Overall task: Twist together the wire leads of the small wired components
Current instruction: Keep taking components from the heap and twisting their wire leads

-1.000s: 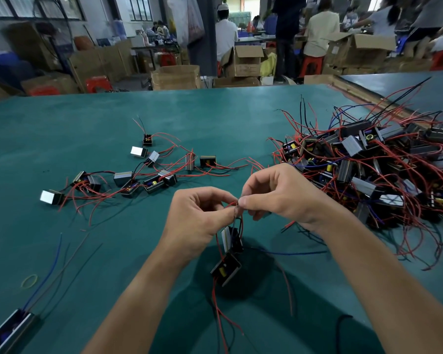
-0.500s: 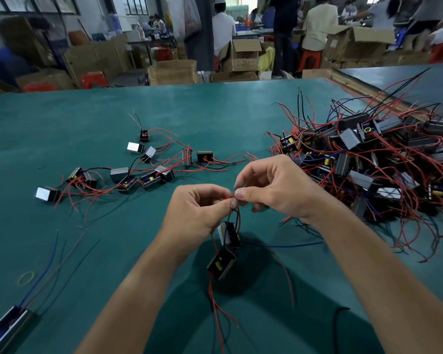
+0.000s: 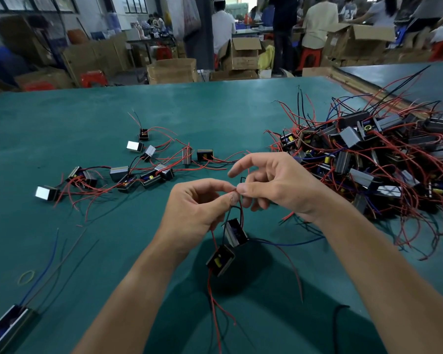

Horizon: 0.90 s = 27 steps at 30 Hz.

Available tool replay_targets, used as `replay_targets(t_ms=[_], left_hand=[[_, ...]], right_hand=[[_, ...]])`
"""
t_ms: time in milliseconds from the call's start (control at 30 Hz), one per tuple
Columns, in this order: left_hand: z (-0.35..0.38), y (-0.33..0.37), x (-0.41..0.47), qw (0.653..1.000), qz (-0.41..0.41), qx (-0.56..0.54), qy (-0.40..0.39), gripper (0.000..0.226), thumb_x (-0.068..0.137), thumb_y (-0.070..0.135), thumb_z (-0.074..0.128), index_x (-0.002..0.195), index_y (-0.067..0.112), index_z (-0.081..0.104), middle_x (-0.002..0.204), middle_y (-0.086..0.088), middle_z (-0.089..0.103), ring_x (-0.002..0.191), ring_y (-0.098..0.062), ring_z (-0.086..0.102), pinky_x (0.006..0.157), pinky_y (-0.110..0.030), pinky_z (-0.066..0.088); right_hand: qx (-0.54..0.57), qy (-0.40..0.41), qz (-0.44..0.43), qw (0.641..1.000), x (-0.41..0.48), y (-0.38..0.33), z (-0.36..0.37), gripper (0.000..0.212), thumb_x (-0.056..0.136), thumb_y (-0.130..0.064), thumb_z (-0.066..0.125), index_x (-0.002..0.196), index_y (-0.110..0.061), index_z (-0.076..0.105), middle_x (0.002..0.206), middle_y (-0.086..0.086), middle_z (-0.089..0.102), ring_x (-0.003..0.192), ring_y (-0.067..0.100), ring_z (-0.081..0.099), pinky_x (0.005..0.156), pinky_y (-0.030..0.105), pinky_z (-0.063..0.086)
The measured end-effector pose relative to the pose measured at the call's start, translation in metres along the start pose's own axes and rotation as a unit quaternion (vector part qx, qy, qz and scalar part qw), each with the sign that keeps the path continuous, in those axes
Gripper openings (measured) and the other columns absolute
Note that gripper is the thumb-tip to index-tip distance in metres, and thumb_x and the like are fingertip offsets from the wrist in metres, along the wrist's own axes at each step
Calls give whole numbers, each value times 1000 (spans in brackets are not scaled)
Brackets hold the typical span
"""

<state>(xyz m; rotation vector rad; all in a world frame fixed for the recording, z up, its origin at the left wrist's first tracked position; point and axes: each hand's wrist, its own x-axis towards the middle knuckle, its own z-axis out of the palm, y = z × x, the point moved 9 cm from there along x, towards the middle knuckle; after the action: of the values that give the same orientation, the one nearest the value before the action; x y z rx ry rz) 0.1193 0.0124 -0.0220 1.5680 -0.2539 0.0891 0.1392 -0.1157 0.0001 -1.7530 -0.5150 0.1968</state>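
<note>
Two small black wired components hang below my hands over the green table: the upper one (image 3: 235, 232) and the lower one (image 3: 220, 259) with a yellow spot. Their red and black leads run up to a bare twisted joint (image 3: 232, 198). My left hand (image 3: 195, 210) pinches the leads just under the joint. My right hand (image 3: 274, 185) pinches the joint's tip between thumb and a finger, its index finger raised. Loose red leads trail down toward me.
A large tangled pile of components with red, black and blue wires (image 3: 374, 159) fills the right. A chain of joined components (image 3: 128, 172) lies at the left. A long component (image 3: 8, 325) and a yellow rubber band (image 3: 26, 277) sit near left. People and cardboard boxes stand beyond.
My right index finger has lifted off the joint and my right hand has rolled a little. The two hanging components have swung slightly. My left hand keeps its pinch.
</note>
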Motion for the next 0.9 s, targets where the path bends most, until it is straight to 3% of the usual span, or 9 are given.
replay_targets(t_ms=[567, 733, 900], left_hand=[[1, -1, 0, 1000, -7, 19, -9, 8, 85, -2, 66, 78, 2, 69, 47, 4, 51, 39, -12, 40, 41, -19, 32], [-2, -5, 2, 999, -37, -13, 5, 27, 84, -3, 66, 65, 16, 70, 55, -2, 57, 40, -14, 40, 41, -19, 33], [0, -19, 1, 990, -115, -76, -14, 27, 84, 0, 62, 64, 16, 70, 55, -6, 50, 42, -15, 35, 40, -15, 32]], right_hand=[[5, 13, -3, 1000, -1, 2, -4, 12, 86, 0, 70, 83, -12, 69, 64, 2, 68, 48, 11, 56, 47, 16, 45], [19, -3, -29, 999, -2, -1, -3, 18, 78, 1, 73, 78, -17, 73, 73, 11, 71, 57, 16, 59, 53, 21, 49], [-17, -19, -70, 997, -3, -7, 2, 27, 75, 7, 75, 76, -20, 77, 74, 0, 75, 61, 10, 60, 55, 18, 49]])
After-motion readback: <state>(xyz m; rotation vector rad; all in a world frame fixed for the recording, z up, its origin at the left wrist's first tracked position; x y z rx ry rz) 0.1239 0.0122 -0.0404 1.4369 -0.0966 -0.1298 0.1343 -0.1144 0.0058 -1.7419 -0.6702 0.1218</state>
